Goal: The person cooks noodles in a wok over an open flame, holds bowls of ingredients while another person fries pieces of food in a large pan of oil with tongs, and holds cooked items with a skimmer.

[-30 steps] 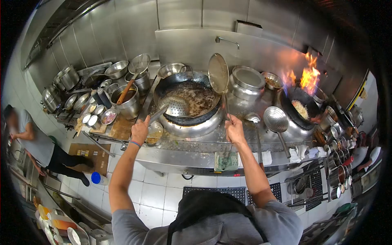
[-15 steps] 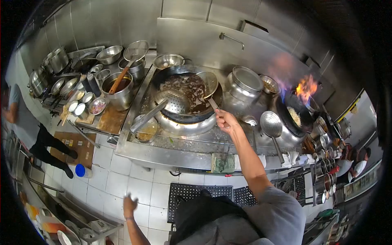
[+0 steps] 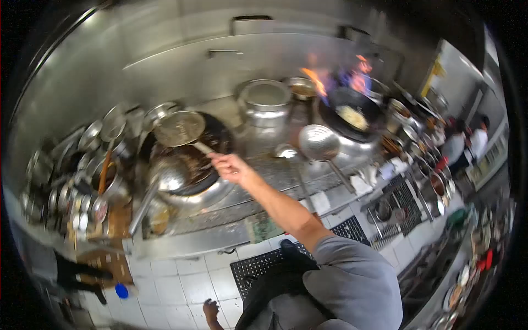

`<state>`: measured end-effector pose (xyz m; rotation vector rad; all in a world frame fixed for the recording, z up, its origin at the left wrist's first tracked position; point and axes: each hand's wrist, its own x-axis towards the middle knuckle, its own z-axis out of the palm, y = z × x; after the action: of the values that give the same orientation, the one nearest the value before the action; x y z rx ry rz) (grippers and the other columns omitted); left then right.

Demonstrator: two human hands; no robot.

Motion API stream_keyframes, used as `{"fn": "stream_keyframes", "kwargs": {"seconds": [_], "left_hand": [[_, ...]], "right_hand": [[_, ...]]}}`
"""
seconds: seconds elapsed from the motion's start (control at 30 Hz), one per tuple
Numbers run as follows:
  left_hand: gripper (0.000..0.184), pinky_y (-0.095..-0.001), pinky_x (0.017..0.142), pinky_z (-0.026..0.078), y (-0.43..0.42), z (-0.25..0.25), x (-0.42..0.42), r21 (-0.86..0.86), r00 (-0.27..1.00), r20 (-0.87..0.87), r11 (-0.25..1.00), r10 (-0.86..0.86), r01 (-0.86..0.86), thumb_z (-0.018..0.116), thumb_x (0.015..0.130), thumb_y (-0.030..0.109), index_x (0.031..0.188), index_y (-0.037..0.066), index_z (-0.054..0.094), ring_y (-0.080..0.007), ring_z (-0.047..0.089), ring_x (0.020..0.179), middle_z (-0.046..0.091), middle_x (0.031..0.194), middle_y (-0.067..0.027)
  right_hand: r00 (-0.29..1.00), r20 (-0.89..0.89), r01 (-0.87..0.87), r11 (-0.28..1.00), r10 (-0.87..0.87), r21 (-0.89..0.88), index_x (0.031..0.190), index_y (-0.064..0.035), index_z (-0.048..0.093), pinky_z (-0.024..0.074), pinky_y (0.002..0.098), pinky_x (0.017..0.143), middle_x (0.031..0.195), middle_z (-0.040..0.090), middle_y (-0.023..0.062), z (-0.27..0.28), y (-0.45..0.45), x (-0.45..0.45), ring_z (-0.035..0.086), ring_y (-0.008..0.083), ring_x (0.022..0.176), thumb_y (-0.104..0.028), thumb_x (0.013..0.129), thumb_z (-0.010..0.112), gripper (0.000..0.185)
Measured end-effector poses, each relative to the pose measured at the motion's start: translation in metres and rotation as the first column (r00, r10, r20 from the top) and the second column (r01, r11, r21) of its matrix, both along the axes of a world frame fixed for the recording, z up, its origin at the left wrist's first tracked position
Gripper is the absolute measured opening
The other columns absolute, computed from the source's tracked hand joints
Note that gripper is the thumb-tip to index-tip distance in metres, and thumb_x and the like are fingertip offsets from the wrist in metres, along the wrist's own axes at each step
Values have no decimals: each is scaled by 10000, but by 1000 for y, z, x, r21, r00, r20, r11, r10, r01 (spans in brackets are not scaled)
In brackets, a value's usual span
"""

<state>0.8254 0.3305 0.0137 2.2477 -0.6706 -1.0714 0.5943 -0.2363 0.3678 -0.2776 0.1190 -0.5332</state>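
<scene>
My right hand [image 3: 230, 166] is closed around the handle of a round mesh strainer [image 3: 180, 129]. The strainer is raised at the far edge of a large wok [image 3: 224, 140], which has dark liquid and browned pieces in it. A perforated ladle [image 3: 171, 174] lies across the wok's near left side, its long handle sticking out over the counter. Down by my body, above the tiled floor, my left hand [image 3: 210, 311] hangs with loosely bent fingers and nothing in it.
To the right, flames rise behind a second wok [image 3: 378, 110] with pale food inside. A lidded pot [image 3: 266, 113], a perforated skimmer [image 3: 319, 144] and a ladle [image 3: 286, 151] stand between. Pots and bowls crowd the left. A person [image 3: 41, 264] stands at far left.
The view has swung right, bringing the flaming wok nearer the middle. The strainer is lifted higher off the wok, still in my right hand. My left hand stays low and empty.
</scene>
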Motion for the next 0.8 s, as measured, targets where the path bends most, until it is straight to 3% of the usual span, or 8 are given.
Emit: {"fn": "stream_keyframes", "kwargs": {"seconds": [0.03,0.23,0.37,0.43,0.47,0.6,0.73,0.8], "left_hand": [[343,-444,700,566,-2,9,-19,60,926,-267,963,268,-261,670,797,125,1118,11,635,-362,681,782,678,1007,-208],[355,-481,742,548,1,16,-121,208,924,-357,976,134,-61,685,809,226,1137,97,645,-337,669,892,679,977,-157],[330,-467,742,547,-17,43,-194,254,932,-352,967,85,8,677,813,226,1114,93,650,-328,668,888,680,963,-153],[317,-460,741,547,-17,56,-224,274,934,-343,962,97,0,674,815,225,1102,91,652,-324,667,886,681,956,-150],[312,-457,741,546,-12,63,-238,283,933,-341,959,118,-17,672,816,225,1096,90,653,-322,667,885,681,953,-149],[288,-443,741,545,7,80,-290,301,927,-320,949,197,-98,664,821,225,1073,86,657,-314,666,882,683,939,-145],[266,-429,741,544,30,83,-322,297,915,-312,941,257,-163,657,825,224,1050,82,661,-305,664,878,684,925,-141],[256,-422,741,544,41,80,-333,290,906,-312,937,285,-195,654,827,224,1039,80,663,-301,664,876,684,918,-138]], "right_hand": [[1000,15,15,1000,-15,4,1209,-81,484,279,193,333,693,488,-15,8,0,-16,403,23,435,-1,933,496,288],[882,-218,316,868,-417,-384,1300,-77,471,296,199,327,788,543,17,62,-38,-157,370,35,420,-49,947,534,360],[297,-340,131,391,-892,-911,1347,-81,534,430,313,401,692,582,74,72,-105,-239,505,146,458,-36,879,564,472],[-176,183,-257,-134,-967,-957,1246,-49,611,534,414,604,735,645,216,31,-188,-268,647,314,632,-26,810,572,438],[-217,104,-273,-42,-971,-961,1208,-8,619,525,469,796,872,648,306,46,-198,-284,659,435,838,-25,772,552,441],[-433,96,-552,179,-896,-815,1046,14,622,540,523,792,955,672,271,6,-301,-332,666,438,888,-57,814,532,259],[-440,-315,-513,523,-841,-681,1101,18,628,529,485,880,972,671,283,-20,-335,-365,652,455,952,-89,847,549,286],[-387,-184,-549,387,-903,-741,1111,14,609,527,502,832,953,663,288,-33,-309,-369,646,462,920,-106,847,551,296]]}}
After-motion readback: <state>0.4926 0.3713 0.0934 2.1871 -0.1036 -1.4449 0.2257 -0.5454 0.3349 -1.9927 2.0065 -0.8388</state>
